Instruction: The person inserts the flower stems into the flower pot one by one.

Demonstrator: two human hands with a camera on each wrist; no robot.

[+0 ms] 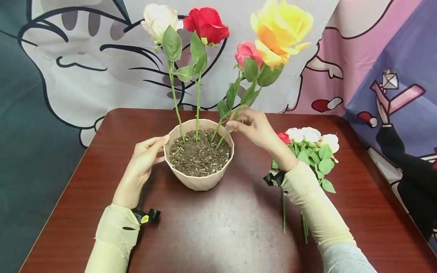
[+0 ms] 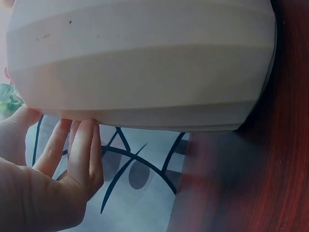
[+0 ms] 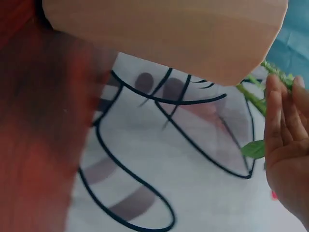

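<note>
A pale pink faceted flowerpot (image 1: 199, 183) filled with soil (image 1: 199, 159) stands on the table. My left hand (image 1: 145, 159) holds it at the left rim, thumb on the edge and fingers against the outer wall (image 2: 140, 82). Between thumb and fingers, my right hand (image 1: 254, 127) pinches the green stem of a yellow rose (image 1: 281, 32) above the pot's right side; the stem's lower end meets the soil. Close beside it leans a pink rose (image 1: 248, 55). A white rose (image 1: 160, 22) and a red rose (image 1: 206, 24) stand in the soil at the back left.
To the right, partly behind my right forearm, lies a bunch of white roses (image 1: 308, 134) and a red one (image 1: 283, 138), stems toward me. Beyond the brown table (image 1: 218, 231) hangs a cartoon-printed cloth (image 1: 82, 79).
</note>
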